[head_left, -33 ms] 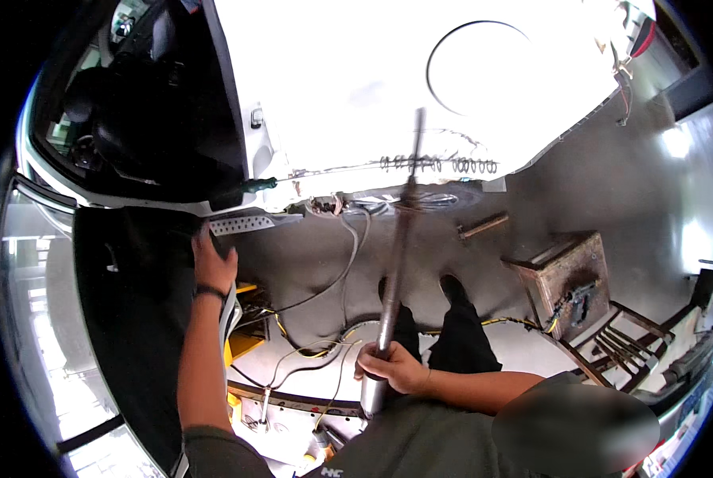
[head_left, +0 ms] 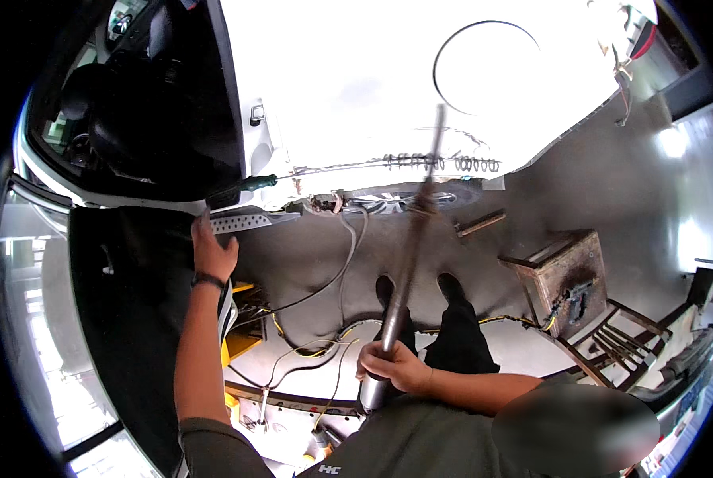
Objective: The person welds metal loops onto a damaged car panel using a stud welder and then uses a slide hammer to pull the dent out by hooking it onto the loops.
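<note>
A long metal rod [head_left: 404,279] with a thick cylindrical lower end is held by my right hand [head_left: 394,368]. Its fingers are wrapped round the rod near that end. The rod slants up and slightly right, its thin tip over the white car side panel [head_left: 348,88]. In front of that panel, a row of metal rings [head_left: 440,163] sits along a straight thin rod with a green handle [head_left: 259,182]. My left hand [head_left: 214,253] lies at the edge of the open car door [head_left: 125,311], thumb apart from the fingers; the fingertips are partly lost against dark trim.
A wooden stool [head_left: 567,279] with a dark tool on it stands right, beside a slatted wooden frame [head_left: 629,344]. A wooden-handled hammer-like tool [head_left: 481,224] lies on the floor. Grey hose [head_left: 356,247] and yellow-black cables [head_left: 293,342] run near my feet. A yellow machine [head_left: 245,346] stands below the door.
The upper end of the rod has swung a little to the right in my right hand. My left hand stays at the door edge.
</note>
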`<state>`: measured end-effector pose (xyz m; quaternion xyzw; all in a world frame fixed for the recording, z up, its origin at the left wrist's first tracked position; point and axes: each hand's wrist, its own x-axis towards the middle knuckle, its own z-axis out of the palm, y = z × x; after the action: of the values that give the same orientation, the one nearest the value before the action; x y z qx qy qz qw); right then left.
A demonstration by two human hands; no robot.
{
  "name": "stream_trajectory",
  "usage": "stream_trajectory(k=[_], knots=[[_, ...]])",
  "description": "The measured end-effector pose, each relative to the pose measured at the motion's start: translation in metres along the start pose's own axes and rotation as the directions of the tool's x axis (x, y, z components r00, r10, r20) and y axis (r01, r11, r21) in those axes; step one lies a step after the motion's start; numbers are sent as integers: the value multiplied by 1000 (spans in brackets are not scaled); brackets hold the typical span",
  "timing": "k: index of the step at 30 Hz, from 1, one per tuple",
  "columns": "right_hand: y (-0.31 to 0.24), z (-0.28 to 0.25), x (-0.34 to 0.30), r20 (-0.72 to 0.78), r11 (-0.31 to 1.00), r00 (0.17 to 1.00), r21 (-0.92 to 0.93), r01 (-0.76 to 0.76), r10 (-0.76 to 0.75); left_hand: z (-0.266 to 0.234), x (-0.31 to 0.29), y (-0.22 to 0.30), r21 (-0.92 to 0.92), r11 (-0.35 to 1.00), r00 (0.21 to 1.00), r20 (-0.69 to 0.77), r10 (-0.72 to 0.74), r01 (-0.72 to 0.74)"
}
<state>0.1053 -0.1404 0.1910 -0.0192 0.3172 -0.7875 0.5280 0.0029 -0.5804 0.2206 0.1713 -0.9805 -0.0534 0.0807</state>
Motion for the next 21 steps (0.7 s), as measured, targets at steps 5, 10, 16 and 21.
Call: stream_trajectory(k=[5,10,16,21], knots=[[-7,2,-4,-107,981,978,-94,168,-178,20,77,55,-41,931,928,74,365,-363],[-11,8,-3,-321,937,880,-99,336,-349,39,106,55,-234,845,849,115,515,-481],[-19,-2,-22,-430,897,787,-245,369,-442,3,117,61,-189,786,769,167,617,-589],[-20,-14,-23,-434,892,786,-313,327,-441,-16,122,81,-102,781,754,212,622,-616]])
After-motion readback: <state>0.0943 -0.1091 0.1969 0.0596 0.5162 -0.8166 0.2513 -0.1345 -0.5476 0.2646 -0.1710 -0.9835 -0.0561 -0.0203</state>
